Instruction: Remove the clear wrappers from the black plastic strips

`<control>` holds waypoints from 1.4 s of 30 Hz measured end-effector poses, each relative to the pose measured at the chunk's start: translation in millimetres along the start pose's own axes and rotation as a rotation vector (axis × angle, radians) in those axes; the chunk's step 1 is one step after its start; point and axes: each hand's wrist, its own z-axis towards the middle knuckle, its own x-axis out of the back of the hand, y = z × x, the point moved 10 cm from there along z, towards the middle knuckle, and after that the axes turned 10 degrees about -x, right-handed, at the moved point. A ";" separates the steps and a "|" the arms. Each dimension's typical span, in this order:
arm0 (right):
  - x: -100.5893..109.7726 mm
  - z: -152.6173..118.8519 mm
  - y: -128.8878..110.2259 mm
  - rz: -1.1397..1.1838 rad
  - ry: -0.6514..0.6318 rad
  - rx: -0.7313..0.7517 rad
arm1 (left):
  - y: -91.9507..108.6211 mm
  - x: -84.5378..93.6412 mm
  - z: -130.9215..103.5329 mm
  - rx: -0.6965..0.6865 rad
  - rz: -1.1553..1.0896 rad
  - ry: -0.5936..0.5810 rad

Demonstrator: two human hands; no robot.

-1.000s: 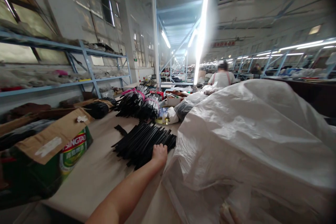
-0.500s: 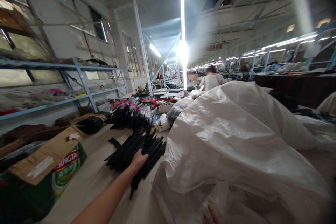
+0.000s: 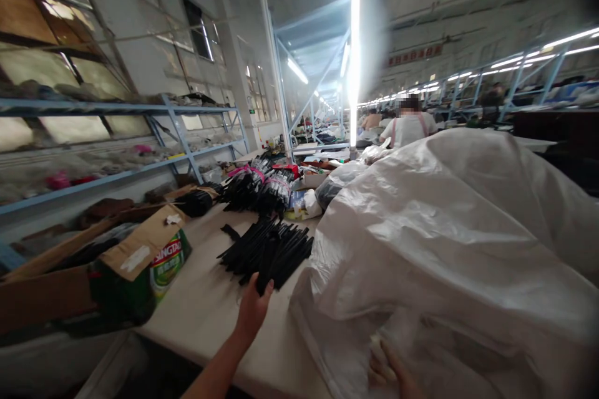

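Nearest, at one o'clock, the right hand is beside the white sheet; its fingers look bent, but I cannot tell if they pinch anything. At eleven o'clock, a little further, the left hand has its thumb and fingers closed around the near end of some black strips. These strips point toward twelve o'clock and lie over a pile of similar ones on the table. In my judgement, the grip should be firm and close to the ends, so that the thin strips stay parallel and do not fan out. It is also better to raise them slightly over the pile, because dragging could disturb the neighbours. The sheet spreads from one to three o'clock, just beside the pile, so strip ends could catch on its edge. At ten o'clock stands a green box. Behind the pile, near twelve o'clock, are tied bundles, and far away at one o'clock a person.
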 end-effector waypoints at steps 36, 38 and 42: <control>-51.7 -76.6 -38.2 -0.466 0.241 0.289 | 44.5 -21.0 -135.9 0.008 -0.319 -0.778; -53.2 -80.2 -39.6 -0.537 0.258 0.309 | 60.1 -23.8 -133.2 -0.056 -0.316 -0.796; -67.8 -69.7 -12.8 -0.586 0.268 0.294 | 80.4 -46.4 -125.7 -0.091 -0.293 -0.702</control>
